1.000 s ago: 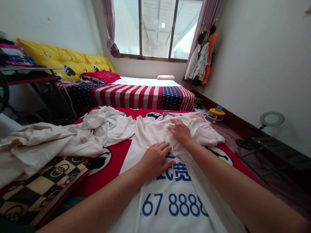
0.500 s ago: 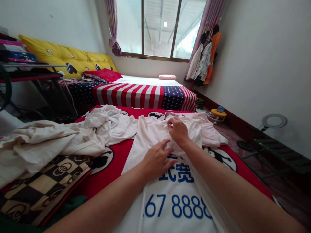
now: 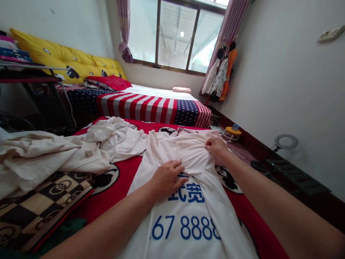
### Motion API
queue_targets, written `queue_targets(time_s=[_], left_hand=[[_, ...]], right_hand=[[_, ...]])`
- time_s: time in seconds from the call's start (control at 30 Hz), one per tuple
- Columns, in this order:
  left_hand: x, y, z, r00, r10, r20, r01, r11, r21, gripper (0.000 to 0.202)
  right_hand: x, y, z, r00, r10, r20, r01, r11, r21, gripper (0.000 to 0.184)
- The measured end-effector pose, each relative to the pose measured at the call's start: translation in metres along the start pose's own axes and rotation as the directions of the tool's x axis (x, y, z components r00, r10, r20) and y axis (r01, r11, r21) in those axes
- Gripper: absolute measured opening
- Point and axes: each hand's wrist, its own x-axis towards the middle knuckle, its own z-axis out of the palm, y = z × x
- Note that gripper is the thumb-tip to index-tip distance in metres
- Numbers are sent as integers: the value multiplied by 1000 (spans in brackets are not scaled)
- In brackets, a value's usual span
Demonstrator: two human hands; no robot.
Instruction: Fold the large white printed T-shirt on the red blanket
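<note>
A white shirt (image 3: 188, 223) with blue printed characters and digits lies spread before me, its far part creased. My left hand (image 3: 169, 177) rests on its middle, fingers stretched out over the cloth just above the print. At the shirt's upper right edge, my right hand (image 3: 216, 147) has its fingers pinched on the white fabric. A pale pink garment (image 3: 214, 133) lies partly beneath, beyond the right hand. To the left is a crumpled white garment (image 3: 115, 138) and, nearer, a heap of cream cloth (image 3: 54, 151).
Everything lies on a red cover (image 3: 94, 207) with black-and-white round patterns. A checkered brown cloth (image 3: 51, 201) sits at the near left. Beyond is a bed with a striped and starred cover (image 3: 140, 108). A yellow stool (image 3: 233, 131) and a ring light (image 3: 286, 141) stand at right.
My right hand has moved right, drawing the shirt's upper part out toward that side. My left hand stays on the shirt's middle. The view has turned slightly to the right.
</note>
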Motion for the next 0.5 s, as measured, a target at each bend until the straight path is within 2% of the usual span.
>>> queue_targets(time_s=[0.07, 0.13, 0.23, 0.3, 0.33, 0.43, 0.5], left_hand=[[0, 0, 0, 1000, 3, 1, -3, 1000, 1, 37], [0, 0, 0, 1000, 10, 2, -10, 1000, 1, 36], [1, 0, -1, 1000, 11, -6, -11, 1000, -8, 33], [1, 0, -1, 1000, 0, -15, 0, 1000, -28, 29], [2, 0, 0, 1000, -8, -18, 7, 999, -38, 26], [2, 0, -1, 999, -23, -23, 22, 999, -39, 21], [2, -1, -2, 1000, -18, -4, 18, 999, -27, 19]], right_hand=[[-6, 1, 1, 1000, -10, -2, 10, 1000, -11, 13], [-15, -9, 2, 995, -52, -81, 51, 999, -12, 20], [-34, -34, 13, 942, -275, -192, 283, 959, 15, 29], [-46, -46, 27, 897, -420, -135, 426, 905, 16, 37], [-50, -50, 35, 893, -444, -70, 446, 895, 8, 41], [-56, -56, 53, 922, -379, 87, 383, 923, -36, 49], [-55, -59, 52, 933, -322, 164, 333, 942, -42, 51]])
